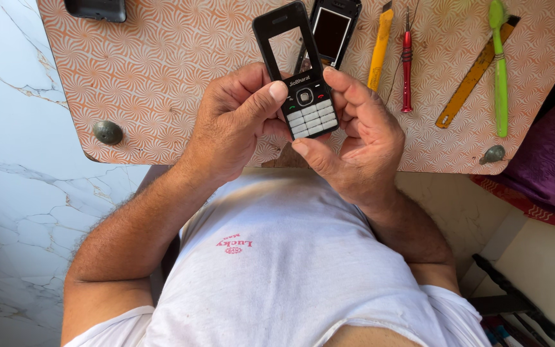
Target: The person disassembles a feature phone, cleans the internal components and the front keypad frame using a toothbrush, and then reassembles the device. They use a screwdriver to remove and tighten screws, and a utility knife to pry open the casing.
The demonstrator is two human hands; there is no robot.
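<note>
- Our left hand (236, 122) and right hand (358, 138) both clasp the phone front cover (298, 74) above the table (162, 77) near its front edge.
- Tools lie well apart; bare tabletop lies leftward.
- The cover is black, with an empty screen window and pale keypad.

This was a small phone-repair workbench. A patterned orange board (162, 58) served as the work surface, set beside marble-look flooring (8, 128). On it lay a red precision screwdriver (406, 61), a yellow pry tool (379, 48), a green toothbrush (500, 71) and an opened phone body (334, 31).
</note>
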